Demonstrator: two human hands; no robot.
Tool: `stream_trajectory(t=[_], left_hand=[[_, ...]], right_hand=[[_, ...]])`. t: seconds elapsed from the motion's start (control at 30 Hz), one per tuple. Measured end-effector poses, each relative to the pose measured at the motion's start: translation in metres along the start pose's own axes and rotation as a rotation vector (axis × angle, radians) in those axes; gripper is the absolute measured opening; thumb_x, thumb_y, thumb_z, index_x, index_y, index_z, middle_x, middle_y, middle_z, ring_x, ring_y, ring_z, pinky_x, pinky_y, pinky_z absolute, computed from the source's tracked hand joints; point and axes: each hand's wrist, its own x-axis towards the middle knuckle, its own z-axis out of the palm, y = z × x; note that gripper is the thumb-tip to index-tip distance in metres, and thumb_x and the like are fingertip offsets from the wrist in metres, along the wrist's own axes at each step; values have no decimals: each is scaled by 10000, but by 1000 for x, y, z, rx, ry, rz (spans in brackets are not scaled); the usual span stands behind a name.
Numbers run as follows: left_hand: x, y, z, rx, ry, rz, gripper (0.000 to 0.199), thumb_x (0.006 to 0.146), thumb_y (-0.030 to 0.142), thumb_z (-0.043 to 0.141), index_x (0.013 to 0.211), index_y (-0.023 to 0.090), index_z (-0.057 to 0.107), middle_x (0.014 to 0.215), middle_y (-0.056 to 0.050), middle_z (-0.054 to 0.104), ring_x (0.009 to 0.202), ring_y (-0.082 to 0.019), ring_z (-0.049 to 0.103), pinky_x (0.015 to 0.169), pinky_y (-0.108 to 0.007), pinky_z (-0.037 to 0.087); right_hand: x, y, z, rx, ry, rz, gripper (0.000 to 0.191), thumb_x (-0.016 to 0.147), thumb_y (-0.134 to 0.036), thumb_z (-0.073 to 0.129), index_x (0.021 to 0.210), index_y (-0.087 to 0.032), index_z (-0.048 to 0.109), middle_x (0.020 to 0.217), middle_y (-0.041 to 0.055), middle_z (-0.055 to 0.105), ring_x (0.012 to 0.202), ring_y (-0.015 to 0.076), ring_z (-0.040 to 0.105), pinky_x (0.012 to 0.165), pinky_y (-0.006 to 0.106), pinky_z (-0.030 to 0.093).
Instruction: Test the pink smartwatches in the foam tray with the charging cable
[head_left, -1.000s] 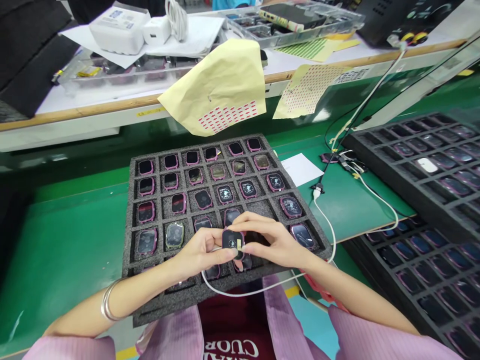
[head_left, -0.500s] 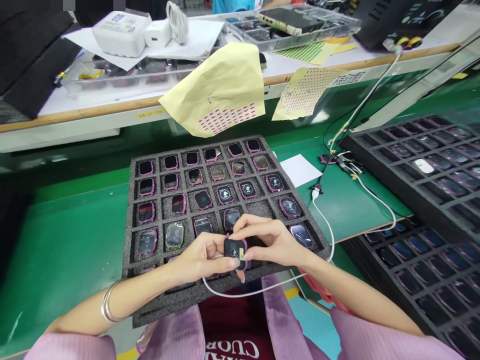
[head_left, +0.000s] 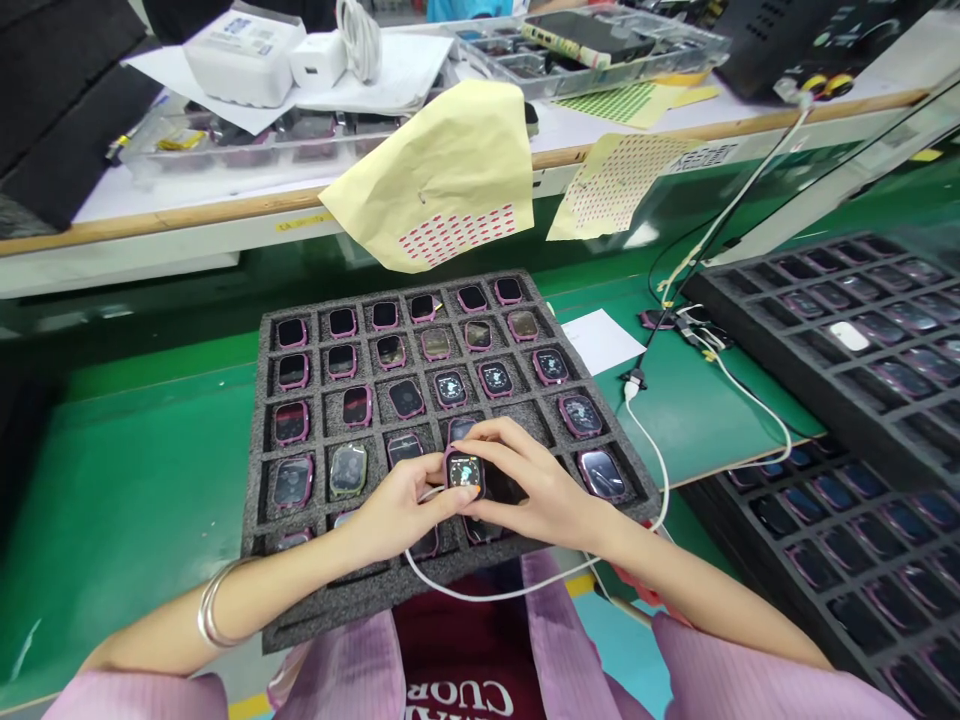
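Between both hands, over the front part of a grey foam tray, is a watch with a lit dial. My left hand pinches its left and lower edge, thumb on the screen's lower edge. Fingers of my right hand rest on its top and right side. A white cable runs from behind my left fingers, loops below the tray's front and goes up to the right. Purple-framed watches, such as one with a lit dial, lie in the tray's compartments around the hands.
More foam trays of watches stand at the right. A white paper and a cable plug lie beside the tray. Yellow sticker sheets hang from the shelf edge, which carries a white charger and clear boxes.
The held watch has moved slightly up and now shows a brighter dial. The small yellow label seen on its screen is out of sight. My right fingers have shifted along its top.
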Motion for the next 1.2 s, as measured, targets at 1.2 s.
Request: stream_trajectory(t=[1.2], left_hand=[[-16,-6,-31,-47,-45,-71,458,724,367,762,1090,143,599,996,-52,635,478,-18,423,372,-146,310]], right_hand=[[39,-21,-3,-171,-266,10,413,812,-217,708,1188,-154,549,1176,124,609,1066,268,563,907,423,459]])
